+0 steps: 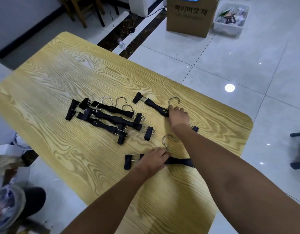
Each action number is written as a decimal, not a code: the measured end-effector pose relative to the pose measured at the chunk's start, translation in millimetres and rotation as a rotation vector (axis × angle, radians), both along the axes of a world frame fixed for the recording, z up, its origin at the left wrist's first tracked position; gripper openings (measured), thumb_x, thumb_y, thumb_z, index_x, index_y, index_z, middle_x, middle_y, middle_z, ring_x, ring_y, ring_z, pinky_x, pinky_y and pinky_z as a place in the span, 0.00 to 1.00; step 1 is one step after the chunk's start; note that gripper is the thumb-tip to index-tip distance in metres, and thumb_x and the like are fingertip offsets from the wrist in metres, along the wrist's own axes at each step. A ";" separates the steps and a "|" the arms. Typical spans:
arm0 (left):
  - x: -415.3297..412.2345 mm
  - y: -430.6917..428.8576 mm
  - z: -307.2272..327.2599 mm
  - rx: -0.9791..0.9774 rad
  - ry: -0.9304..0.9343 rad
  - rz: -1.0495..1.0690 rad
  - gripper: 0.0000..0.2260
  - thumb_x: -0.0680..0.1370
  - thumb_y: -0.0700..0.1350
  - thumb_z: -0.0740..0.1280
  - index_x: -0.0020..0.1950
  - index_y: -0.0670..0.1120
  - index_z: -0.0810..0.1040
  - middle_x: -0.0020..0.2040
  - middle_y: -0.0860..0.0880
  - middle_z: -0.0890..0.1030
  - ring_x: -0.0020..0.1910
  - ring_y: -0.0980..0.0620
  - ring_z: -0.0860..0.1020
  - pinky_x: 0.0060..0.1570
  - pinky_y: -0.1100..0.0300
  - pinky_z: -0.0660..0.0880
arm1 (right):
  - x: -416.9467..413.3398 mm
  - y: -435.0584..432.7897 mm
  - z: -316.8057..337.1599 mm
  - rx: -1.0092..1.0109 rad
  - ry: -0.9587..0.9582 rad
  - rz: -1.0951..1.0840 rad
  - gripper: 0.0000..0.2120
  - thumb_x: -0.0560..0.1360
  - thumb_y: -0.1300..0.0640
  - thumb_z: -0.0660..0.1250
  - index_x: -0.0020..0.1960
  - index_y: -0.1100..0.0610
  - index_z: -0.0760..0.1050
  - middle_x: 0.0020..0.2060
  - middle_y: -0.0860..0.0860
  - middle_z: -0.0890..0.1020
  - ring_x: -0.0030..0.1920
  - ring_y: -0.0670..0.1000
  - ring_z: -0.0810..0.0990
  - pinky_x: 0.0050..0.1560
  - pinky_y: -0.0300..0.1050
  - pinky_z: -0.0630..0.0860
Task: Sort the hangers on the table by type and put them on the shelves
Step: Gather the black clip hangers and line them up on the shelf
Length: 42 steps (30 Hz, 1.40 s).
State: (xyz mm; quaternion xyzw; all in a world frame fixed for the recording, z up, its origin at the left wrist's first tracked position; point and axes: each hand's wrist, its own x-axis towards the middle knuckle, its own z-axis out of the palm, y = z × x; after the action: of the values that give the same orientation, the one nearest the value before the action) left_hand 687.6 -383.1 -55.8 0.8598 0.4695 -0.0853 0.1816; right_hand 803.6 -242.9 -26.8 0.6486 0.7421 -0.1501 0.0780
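hangers (pixel 110 118) lie piled left on the table (pixel 61 78); left hand (pixel 155 160) grasps the near hanger (pixel 178 161), right hand (pixel 178 116) grasps the far hanger (pixel 156 108).

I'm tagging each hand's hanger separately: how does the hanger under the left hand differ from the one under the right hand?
The near hanger under the left hand lies close to the table's front edge; the far hanger under the right hand lies farther away. The near one runs almost level across the view, the far one slants. Gold lettering shows only on the far one. Both are black clip hangers with metal hooks.

six black clip hangers (pixel 110 118), one table (pixel 61 78), two hands (pixel 178 115)
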 end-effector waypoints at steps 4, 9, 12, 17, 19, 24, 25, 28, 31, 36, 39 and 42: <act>-0.7 -5.9 7.8 0.020 -0.002 0.007 0.19 0.81 0.49 0.59 0.69 0.44 0.67 0.61 0.45 0.70 0.60 0.47 0.69 0.56 0.55 0.65 | 3.9 -5.3 12.2 0.035 0.026 -0.045 0.26 0.72 0.72 0.63 0.68 0.63 0.63 0.63 0.60 0.70 0.61 0.61 0.74 0.56 0.53 0.73; -3.8 -18.1 29.3 0.059 -0.016 0.016 0.18 0.80 0.48 0.60 0.68 0.44 0.67 0.61 0.46 0.72 0.60 0.47 0.70 0.57 0.55 0.66 | 10.1 -17.1 37.4 0.178 -0.010 -0.047 0.21 0.73 0.70 0.62 0.65 0.64 0.65 0.62 0.60 0.70 0.58 0.60 0.74 0.57 0.53 0.71; -7.2 -31.2 44.8 0.088 0.000 0.030 0.18 0.81 0.49 0.59 0.69 0.45 0.67 0.62 0.46 0.71 0.62 0.47 0.69 0.59 0.55 0.65 | 9.6 -29.3 57.8 0.224 0.055 -0.066 0.18 0.76 0.66 0.61 0.65 0.63 0.65 0.61 0.60 0.70 0.58 0.60 0.73 0.56 0.52 0.70; -25.6 -62.3 80.2 0.130 0.000 0.105 0.18 0.80 0.49 0.60 0.68 0.45 0.67 0.62 0.47 0.70 0.63 0.48 0.68 0.60 0.55 0.66 | -7.0 -66.5 101.3 0.306 0.185 -0.034 0.18 0.80 0.51 0.61 0.64 0.61 0.68 0.59 0.58 0.72 0.57 0.60 0.74 0.56 0.53 0.69; -41.8 -78.4 97.6 0.137 -0.011 0.159 0.17 0.79 0.48 0.61 0.67 0.45 0.69 0.61 0.47 0.71 0.62 0.48 0.69 0.58 0.55 0.66 | -22.2 -87.9 117.6 0.349 0.195 0.028 0.20 0.79 0.45 0.61 0.62 0.59 0.70 0.58 0.57 0.74 0.54 0.59 0.76 0.53 0.52 0.69; -95.2 -128.6 131.5 0.126 -0.011 0.273 0.15 0.79 0.46 0.63 0.65 0.46 0.70 0.60 0.47 0.72 0.61 0.48 0.69 0.54 0.54 0.68 | -69.1 -149.0 145.4 0.427 0.211 0.194 0.22 0.77 0.41 0.62 0.63 0.55 0.72 0.57 0.55 0.76 0.52 0.56 0.78 0.53 0.49 0.69; -108.4 -140.4 137.2 0.136 -0.012 0.300 0.15 0.78 0.46 0.63 0.65 0.46 0.70 0.60 0.47 0.72 0.61 0.49 0.70 0.54 0.54 0.68 | -81.3 -161.3 151.6 0.431 0.219 0.226 0.22 0.77 0.40 0.62 0.63 0.55 0.72 0.57 0.54 0.76 0.53 0.56 0.78 0.55 0.49 0.69; -149.9 -174.1 153.2 0.167 0.003 0.383 0.16 0.78 0.46 0.64 0.65 0.47 0.70 0.59 0.47 0.73 0.60 0.49 0.70 0.52 0.55 0.68 | -119.5 -193.4 169.2 0.455 0.250 0.303 0.23 0.77 0.39 0.61 0.64 0.54 0.73 0.57 0.54 0.75 0.53 0.56 0.77 0.56 0.50 0.69; -194.7 -212.6 169.4 0.174 0.020 0.494 0.16 0.77 0.45 0.65 0.64 0.47 0.71 0.59 0.47 0.73 0.59 0.48 0.72 0.52 0.54 0.69 | -160.4 -226.0 183.2 0.475 0.279 0.392 0.24 0.77 0.39 0.60 0.64 0.55 0.74 0.57 0.53 0.75 0.55 0.56 0.76 0.56 0.50 0.69; -266.2 -279.0 197.3 0.197 0.057 0.698 0.15 0.75 0.47 0.65 0.61 0.47 0.72 0.57 0.48 0.74 0.58 0.48 0.73 0.51 0.54 0.70 | -232.9 -277.4 204.9 0.523 0.342 0.556 0.23 0.77 0.39 0.59 0.62 0.53 0.75 0.57 0.52 0.75 0.55 0.54 0.77 0.55 0.49 0.69; -304.9 -322.7 212.5 0.221 0.094 0.801 0.13 0.75 0.46 0.66 0.59 0.46 0.73 0.57 0.47 0.75 0.58 0.47 0.73 0.53 0.52 0.72 | -278.2 -308.9 217.5 0.526 0.371 0.656 0.22 0.76 0.39 0.60 0.60 0.53 0.75 0.54 0.52 0.75 0.54 0.54 0.77 0.54 0.49 0.68; -339.4 -369.0 226.8 0.239 0.104 0.938 0.15 0.75 0.45 0.66 0.60 0.46 0.73 0.58 0.47 0.76 0.59 0.48 0.73 0.55 0.53 0.72 | -324.3 -340.0 229.5 0.521 0.420 0.772 0.21 0.75 0.39 0.61 0.59 0.53 0.75 0.53 0.52 0.75 0.54 0.54 0.77 0.53 0.48 0.67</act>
State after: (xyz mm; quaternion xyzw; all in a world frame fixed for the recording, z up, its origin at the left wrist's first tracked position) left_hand 348.2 -752.1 171.0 0.5650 0.8213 0.0172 0.0765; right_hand 479.3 -583.0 202.7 0.2811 0.9400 -0.0474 -0.1874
